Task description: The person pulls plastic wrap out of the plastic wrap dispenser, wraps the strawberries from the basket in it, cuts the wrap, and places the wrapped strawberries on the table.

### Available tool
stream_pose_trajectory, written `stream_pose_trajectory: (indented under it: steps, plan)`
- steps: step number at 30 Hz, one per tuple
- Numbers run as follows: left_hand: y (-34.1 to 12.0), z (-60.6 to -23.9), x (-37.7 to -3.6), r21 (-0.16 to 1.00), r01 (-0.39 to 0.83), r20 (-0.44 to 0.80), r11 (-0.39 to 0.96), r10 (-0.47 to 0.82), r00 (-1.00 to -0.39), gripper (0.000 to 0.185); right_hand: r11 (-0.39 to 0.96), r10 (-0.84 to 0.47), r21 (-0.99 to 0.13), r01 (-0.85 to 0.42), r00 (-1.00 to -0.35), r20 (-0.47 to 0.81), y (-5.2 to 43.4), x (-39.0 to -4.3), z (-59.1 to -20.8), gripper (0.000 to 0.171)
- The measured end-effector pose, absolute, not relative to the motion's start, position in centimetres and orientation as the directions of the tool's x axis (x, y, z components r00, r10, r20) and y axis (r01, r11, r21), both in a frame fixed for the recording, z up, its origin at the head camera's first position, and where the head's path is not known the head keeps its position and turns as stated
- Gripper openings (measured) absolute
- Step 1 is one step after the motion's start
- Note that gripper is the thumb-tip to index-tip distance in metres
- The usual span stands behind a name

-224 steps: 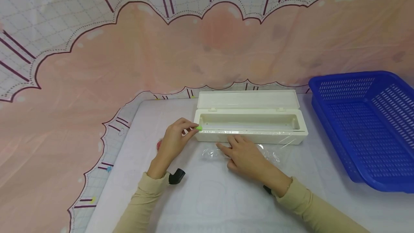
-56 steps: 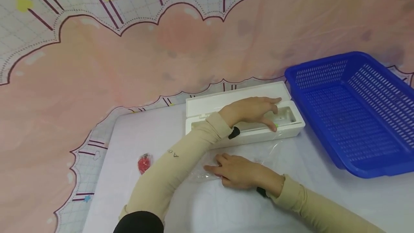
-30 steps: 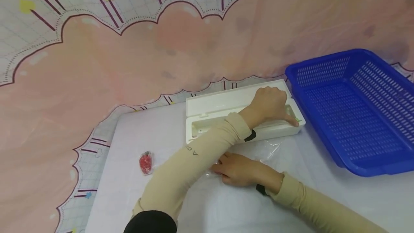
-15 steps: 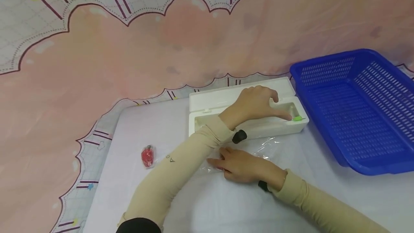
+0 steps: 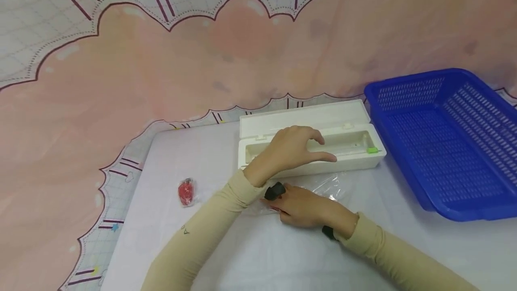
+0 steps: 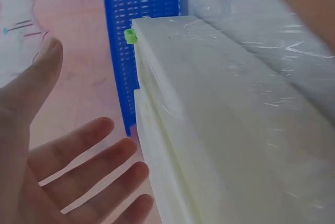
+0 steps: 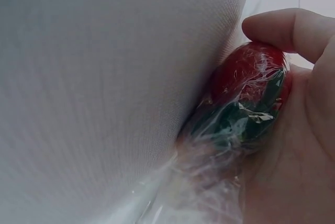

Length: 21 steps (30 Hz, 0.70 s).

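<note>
A white cling-film dispenser box (image 5: 307, 156) lies open on the table, its lid folded back. Its green slider (image 5: 372, 150) sits at the right end of the front rail. My left hand (image 5: 325, 148) hovers over the box's front edge with relaxed, spread fingers and holds nothing. In the left wrist view the left hand (image 6: 86, 124) is open beside the box (image 6: 220, 130), with the slider (image 6: 130, 35) far off. My right hand (image 5: 299, 205) rests on the table in front of the box. The right hand (image 7: 309, 103) grips a strawberry wrapped in film (image 7: 251, 90). A loose film sheet (image 5: 328, 182) trails from it.
A second wrapped strawberry (image 5: 186, 191) lies on the table to the left. A blue slotted basket (image 5: 444, 138) stands at the right, close to the box's end. A pink patterned cloth (image 5: 202, 71) hangs behind. The white table (image 5: 250, 255) reaches towards me.
My left hand pushed the green slider to the right end of the box, let it go, and drew back left. The right hand stayed on the film.
</note>
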<state>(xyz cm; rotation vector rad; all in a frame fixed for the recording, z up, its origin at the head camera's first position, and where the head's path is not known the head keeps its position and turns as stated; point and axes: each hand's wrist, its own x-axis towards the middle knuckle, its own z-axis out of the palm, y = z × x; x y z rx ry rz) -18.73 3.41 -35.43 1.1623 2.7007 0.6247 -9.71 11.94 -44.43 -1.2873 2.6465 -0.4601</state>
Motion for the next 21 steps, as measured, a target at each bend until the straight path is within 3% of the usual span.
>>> stream_pose_trajectory:
  steps: [4,11,21]
  plan:
    - [0.6,-36.3,-17.7,0.472,0.641,0.095,0.605,0.688,-0.719,0.049,0.59,-0.783,-0.318,-0.742,-0.622,-0.003,11.8,-9.6,-44.4,0.022]
    - [-3.7,-38.2,-15.6,0.534,0.579,0.136,0.616,0.613,-0.778,0.033,0.584,-0.789,-0.355,-0.73,-0.614,-0.037,11.9,-9.7,-44.6,0.058]
    - [-7.4,-41.0,-13.1,0.589,0.629,0.372,0.508,0.521,-0.768,0.016,0.6,-0.77,-0.4,-0.693,-0.636,-0.053,11.7,-9.6,-44.7,0.053]
